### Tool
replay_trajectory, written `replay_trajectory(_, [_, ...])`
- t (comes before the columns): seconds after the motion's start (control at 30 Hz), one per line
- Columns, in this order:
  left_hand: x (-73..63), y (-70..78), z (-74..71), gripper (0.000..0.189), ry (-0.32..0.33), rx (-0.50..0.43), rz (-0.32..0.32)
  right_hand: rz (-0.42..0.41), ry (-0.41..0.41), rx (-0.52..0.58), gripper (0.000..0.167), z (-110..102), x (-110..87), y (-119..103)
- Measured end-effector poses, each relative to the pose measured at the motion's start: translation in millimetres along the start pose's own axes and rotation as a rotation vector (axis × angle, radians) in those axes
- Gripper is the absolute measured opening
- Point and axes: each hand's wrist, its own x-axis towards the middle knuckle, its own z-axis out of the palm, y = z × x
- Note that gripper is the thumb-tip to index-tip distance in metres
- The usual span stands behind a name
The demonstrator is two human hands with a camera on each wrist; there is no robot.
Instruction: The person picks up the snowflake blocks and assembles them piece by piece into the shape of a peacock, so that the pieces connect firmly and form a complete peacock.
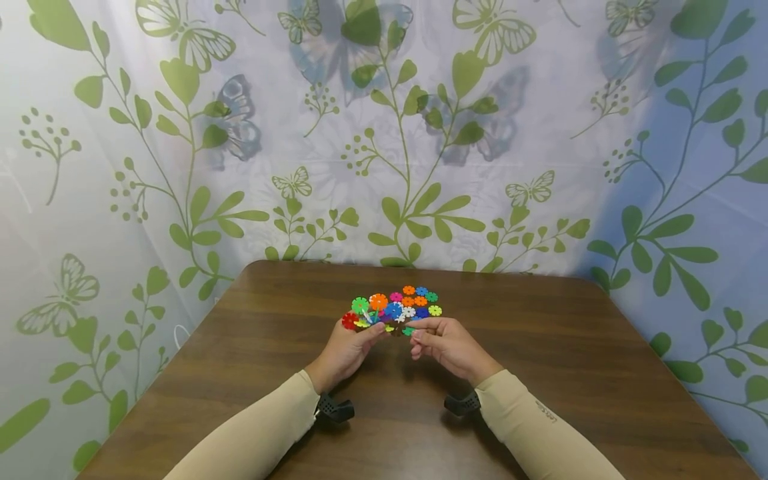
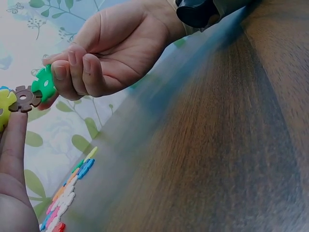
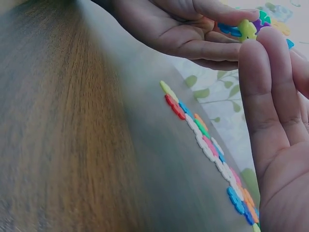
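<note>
Basically, right hand (image 1: 453, 350) has a green disc (image 2: 44, 83) pinched between thumb and fingers. Left hand (image 1: 345, 353) grips a cluster of joined notched discs (image 3: 259, 23), thumb on top, fingers underneath; yellow, blue, purple and green pieces show. Both hands are up over the table (image 1: 570, 347), close together. At the near end of the cluster, a brown disc (image 2: 23, 103) sits between a yellow disc (image 2: 6, 104) and the green one, edges meeting; can't tell if the slots are fully seated. Loose discs (image 1: 421, 301) lie flat beyond the hands, mixed colors, bunched up; head view can't separate all of them from the cluster. Black wrist cameras (image 1: 339, 409) under both wrists, tan sleeves (image 1: 540, 427). Leaf-and-butterfly curtain (image 1: 408, 147) behind the table.
</note>
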Motion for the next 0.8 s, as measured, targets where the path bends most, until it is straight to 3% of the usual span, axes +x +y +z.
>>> replay_trajectory(0.57, [-0.1, -0.9, 2.0, 0.049, -0.026, 0.009, 0.056, 0.001, 0.053, 0.031, 0.034, 11, -0.9, -2])
replay_trajectory(0.8, [2.4, -4.7, 3.1, 0.049, -0.110, 0.029, 0.080, 0.010, 0.095, -0.039, 0.037, 11, 0.4, 1])
